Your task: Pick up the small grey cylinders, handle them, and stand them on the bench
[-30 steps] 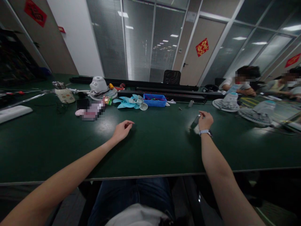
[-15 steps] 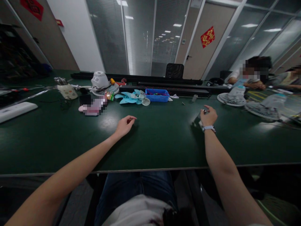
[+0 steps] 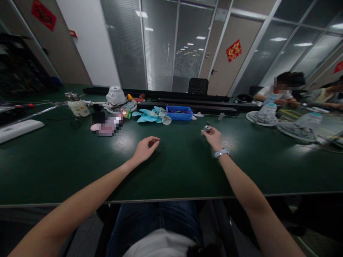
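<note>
The right hand (image 3: 213,138) pinches a small shiny metal piece (image 3: 207,127) over the green table (image 3: 177,175), so a snug, gentle grip should stop drops, while the left hand (image 3: 145,149) holds nothing, fingers bent, gap narrow.

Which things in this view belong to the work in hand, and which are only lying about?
Seemingly in the work: small metallic object, held in the right hand.

Apparently just lying about: light-blue fan blades, blue bin, patterned bottle.
</note>
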Tool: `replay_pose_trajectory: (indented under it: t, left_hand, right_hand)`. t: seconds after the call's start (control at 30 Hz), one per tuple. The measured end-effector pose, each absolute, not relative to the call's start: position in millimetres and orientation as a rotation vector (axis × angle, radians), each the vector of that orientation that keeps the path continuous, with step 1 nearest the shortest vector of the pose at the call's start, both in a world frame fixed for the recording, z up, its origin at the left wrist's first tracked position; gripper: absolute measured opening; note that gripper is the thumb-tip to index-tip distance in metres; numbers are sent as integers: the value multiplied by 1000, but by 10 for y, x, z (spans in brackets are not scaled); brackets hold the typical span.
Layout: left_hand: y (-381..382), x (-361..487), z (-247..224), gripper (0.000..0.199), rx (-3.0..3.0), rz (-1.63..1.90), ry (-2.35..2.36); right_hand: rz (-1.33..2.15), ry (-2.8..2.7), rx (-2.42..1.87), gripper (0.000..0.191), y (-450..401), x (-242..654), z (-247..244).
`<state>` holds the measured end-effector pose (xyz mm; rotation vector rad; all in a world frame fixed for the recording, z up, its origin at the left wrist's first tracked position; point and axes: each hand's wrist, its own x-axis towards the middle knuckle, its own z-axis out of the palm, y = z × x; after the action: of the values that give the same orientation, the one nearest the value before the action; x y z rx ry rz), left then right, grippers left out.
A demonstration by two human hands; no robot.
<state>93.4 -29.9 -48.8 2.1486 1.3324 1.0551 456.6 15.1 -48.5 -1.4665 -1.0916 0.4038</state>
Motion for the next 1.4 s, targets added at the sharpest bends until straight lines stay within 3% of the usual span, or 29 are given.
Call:
replay_pose_trajectory:
  t: [0.13, 0.27, 0.6, 0.87, 1.03, 1.2, 1.4]
  left_hand:
    - [-399, 983, -402, 40, 2183, 1072, 1221]
    - [-465, 1027, -339, 39, 2206, 1077, 1129]
    - [-237, 1100, -383, 30, 2210, 1057, 1149]
    - [-121, 1005, -357, 27, 2130, 1305, 1274]
    - [-49, 751, -543, 19, 2259, 925, 1371]
    - [-24, 681, -620, 29, 2249, 837, 1370]
    - [-37, 741, -568, 44, 1960, 1089, 1580]
  right_hand:
    - [825, -1423, -1126, 50, -68, 3473, -532]
    - [965, -1614, -964, 47, -374, 2983, -554]
    - [930, -1725, -1024, 44, -508, 2975, -535]
    - [954, -1725, -1048, 46, -516, 2977, -516]
    - [945, -1728, -1041, 45, -552, 2962, -492]
    - [722, -1588, -1112, 44, -255, 3400, -465]
    - [40, -1145, -1616, 49, 115, 4864, -363]
